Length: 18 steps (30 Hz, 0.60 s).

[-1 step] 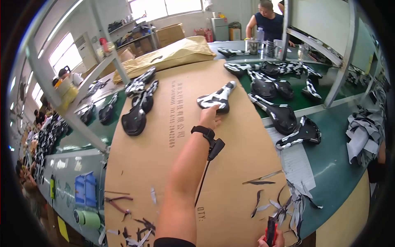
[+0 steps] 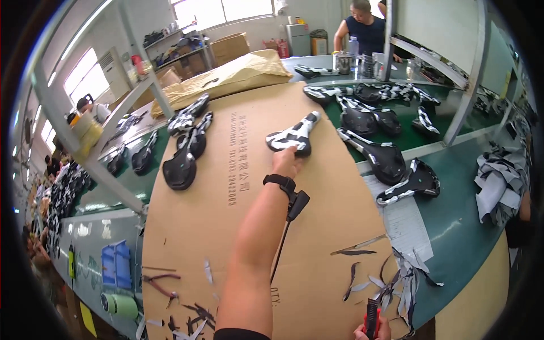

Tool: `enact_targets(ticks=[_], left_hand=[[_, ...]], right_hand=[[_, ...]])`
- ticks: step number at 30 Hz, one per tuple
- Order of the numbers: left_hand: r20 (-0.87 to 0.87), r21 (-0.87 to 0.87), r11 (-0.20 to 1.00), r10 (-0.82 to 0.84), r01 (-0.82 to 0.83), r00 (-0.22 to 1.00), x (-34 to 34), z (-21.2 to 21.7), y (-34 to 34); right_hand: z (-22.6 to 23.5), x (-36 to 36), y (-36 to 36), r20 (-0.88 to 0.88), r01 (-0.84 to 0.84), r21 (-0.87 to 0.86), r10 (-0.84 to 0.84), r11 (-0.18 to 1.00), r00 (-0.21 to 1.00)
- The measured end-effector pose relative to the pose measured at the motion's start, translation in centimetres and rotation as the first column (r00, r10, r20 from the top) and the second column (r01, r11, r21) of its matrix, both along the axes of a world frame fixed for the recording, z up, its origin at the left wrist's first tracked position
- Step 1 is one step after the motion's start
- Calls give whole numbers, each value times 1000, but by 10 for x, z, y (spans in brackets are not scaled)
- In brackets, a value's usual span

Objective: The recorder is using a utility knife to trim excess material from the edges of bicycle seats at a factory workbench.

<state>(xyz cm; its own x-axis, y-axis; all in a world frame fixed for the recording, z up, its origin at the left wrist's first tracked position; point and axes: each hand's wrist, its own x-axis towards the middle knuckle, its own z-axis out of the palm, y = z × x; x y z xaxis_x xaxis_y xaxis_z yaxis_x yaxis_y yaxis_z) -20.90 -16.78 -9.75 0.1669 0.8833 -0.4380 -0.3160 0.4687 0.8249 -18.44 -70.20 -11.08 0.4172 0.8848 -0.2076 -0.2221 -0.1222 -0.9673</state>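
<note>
A black-and-white patterned bicycle saddle (image 2: 294,135) lies on the brown cardboard sheet, its narrow nose toward the far right. My left hand (image 2: 287,162) reaches across the cardboard and grips the saddle's wide rear end, the thumb on top and the fingers partly hidden by its edge. Low at the right, my right hand (image 2: 381,328) is closed around a red-and-black utility knife (image 2: 371,318) pointing upward. Dark and grey trimmed strips (image 2: 382,288) are scattered beside that hand.
More saddles sit left (image 2: 180,170) and right (image 2: 385,161). Pliers (image 2: 164,286), a blue basket (image 2: 117,263) and a green cup (image 2: 119,305) are at lower left. Grey scraps (image 2: 498,187) pile up at right. Metal posts (image 2: 476,73) frame the bench; a person (image 2: 362,28) stands beyond.
The whole view has shifted slightly, so things appear a little further left. My left hand stays on the saddle and my right hand keeps the utility knife.
</note>
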Motion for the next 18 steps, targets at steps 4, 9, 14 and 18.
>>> enact_targets(ticks=[4,9,14,18], left_hand=[[-346,579,809,358,-103,867,-17,6,6],[-369,917,120,620,381,692,-82,115,-147],[-667,491,-84,604,867,436,-184,88,-330],[-869,252,-36,431,967,242,-212,54,-456]], right_hand=[[-9,-3,-7,111,19,32,-22,999,994],[-11,4,-16,229,-2,-14,5,1000,973],[15,10,0,5,-72,58,71,996,997],[30,-1,4,-110,-138,-25,134,990,985]])
